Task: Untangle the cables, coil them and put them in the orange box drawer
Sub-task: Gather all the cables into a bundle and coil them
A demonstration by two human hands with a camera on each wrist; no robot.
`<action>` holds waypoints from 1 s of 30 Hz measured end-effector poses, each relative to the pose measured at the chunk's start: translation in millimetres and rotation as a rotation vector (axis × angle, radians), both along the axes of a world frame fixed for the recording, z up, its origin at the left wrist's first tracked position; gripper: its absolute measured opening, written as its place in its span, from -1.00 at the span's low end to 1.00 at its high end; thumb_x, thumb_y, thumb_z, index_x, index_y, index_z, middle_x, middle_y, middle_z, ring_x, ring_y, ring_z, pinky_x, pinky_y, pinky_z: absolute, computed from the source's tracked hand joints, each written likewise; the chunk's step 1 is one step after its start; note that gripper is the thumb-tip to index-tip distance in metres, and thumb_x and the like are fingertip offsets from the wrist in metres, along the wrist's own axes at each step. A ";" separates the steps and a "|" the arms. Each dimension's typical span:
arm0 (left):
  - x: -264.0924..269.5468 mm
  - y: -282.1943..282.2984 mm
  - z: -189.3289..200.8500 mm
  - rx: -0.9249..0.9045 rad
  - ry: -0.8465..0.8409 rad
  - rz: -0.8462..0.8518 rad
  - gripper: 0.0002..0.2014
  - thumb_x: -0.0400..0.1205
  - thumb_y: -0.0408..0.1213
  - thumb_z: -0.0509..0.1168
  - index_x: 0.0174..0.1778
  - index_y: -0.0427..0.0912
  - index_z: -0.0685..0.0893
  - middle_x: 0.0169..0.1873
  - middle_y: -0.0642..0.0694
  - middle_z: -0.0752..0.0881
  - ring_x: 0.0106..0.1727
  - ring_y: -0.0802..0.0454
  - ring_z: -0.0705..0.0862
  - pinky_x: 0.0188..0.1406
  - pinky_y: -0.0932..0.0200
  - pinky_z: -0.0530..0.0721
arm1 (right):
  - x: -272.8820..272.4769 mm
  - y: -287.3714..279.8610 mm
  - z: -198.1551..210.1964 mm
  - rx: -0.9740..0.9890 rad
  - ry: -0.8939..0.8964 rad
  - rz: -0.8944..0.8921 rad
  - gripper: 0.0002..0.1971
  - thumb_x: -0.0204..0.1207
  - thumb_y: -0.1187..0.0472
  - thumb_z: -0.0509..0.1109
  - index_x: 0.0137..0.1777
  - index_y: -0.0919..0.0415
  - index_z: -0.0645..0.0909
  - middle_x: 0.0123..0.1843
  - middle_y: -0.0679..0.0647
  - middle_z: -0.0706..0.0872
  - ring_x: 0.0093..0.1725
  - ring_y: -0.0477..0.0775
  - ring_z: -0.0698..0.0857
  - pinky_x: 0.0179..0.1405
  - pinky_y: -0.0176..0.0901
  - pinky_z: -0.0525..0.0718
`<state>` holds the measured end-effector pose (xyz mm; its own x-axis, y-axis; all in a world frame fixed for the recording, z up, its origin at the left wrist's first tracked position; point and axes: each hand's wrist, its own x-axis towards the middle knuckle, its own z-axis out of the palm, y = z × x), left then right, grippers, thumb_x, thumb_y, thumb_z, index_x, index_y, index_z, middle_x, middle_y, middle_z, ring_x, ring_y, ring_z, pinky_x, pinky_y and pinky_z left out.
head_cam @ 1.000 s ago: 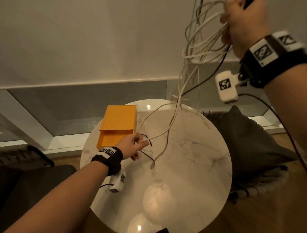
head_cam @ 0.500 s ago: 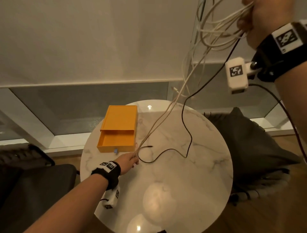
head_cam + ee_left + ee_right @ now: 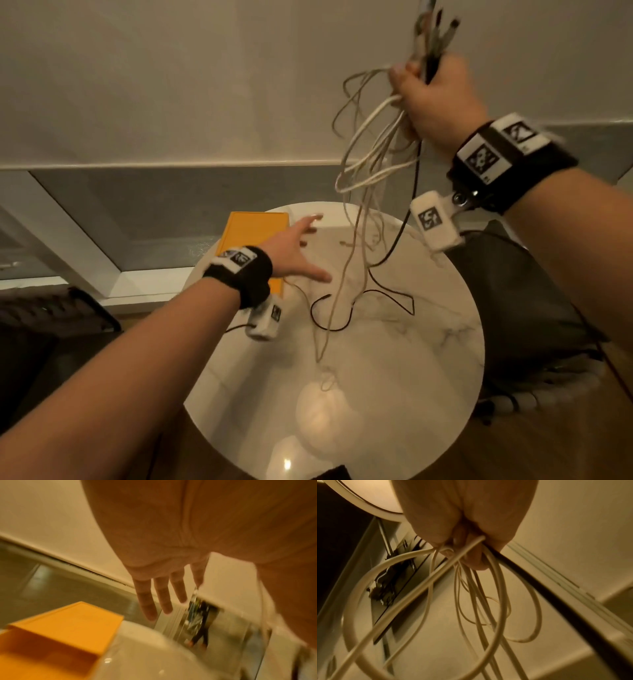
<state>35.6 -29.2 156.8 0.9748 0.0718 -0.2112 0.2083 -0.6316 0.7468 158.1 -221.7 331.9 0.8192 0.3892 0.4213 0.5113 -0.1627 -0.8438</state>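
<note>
Marble table – right hand grips cables; left hand spread.

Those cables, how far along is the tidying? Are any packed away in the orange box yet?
Early days. Nothing looks finished: no coil is visible, though the left arm hides most of the orange box, so its drawer cannot be checked. In hand: the right hand grips a raised tangle of white cables, while the black cable trails on the round table. The left hand reaches out, fingers spread. Separating, coiling and stowing all remain.

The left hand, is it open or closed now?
Open. The left hand reaches over the table with straight, spread fingers, holding nothing.
</note>
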 end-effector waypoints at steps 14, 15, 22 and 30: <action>12.9 8.3 46.7 0.284 -0.126 -0.004 0.05 0.29 -0.24 0.66 0.65 0.08 0.20 0.54 -0.09 0.41 0.52 -0.11 0.44 0.38 0.07 0.46 | -10.4 -8.0 -20.7 -0.247 0.139 0.122 -0.64 0.66 -0.13 0.30 0.09 0.20 0.60 -0.46 -0.11 0.54 -0.53 -0.12 0.48 -0.46 -0.20 0.54; 11.7 10.1 45.9 0.303 -0.098 0.010 0.07 0.31 -0.25 0.65 0.67 0.10 0.16 0.58 -0.10 0.36 0.55 -0.13 0.41 0.41 0.03 0.46 | -8.3 -11.3 -15.8 -0.182 0.173 0.136 -0.65 0.68 -0.13 0.27 0.07 0.18 0.62 -0.51 -0.13 0.56 -0.54 -0.13 0.47 -0.45 -0.20 0.53; 20.2 -17.4 88.9 0.064 -0.250 -0.032 0.09 0.36 0.29 0.48 0.71 0.17 -0.02 0.68 -0.03 0.23 0.66 0.00 0.25 0.61 -0.07 0.29 | -11.9 -13.3 11.2 0.181 0.388 0.365 -0.52 0.70 -0.06 0.27 -0.47 0.00 0.31 -0.55 -0.07 0.23 -0.53 0.02 0.15 -0.47 -0.14 0.21; 36.6 -91.9 125.4 -0.468 -0.443 -0.135 -0.85 0.73 -0.20 0.24 0.16 -0.15 0.58 -0.28 -0.12 0.68 -0.37 0.00 0.68 -0.20 0.03 0.73 | -36.9 -2.4 41.8 0.184 0.278 0.550 -0.56 0.73 -0.02 0.20 -0.41 0.05 0.33 -0.44 -0.02 0.23 -0.41 0.04 0.19 -0.38 -0.15 0.34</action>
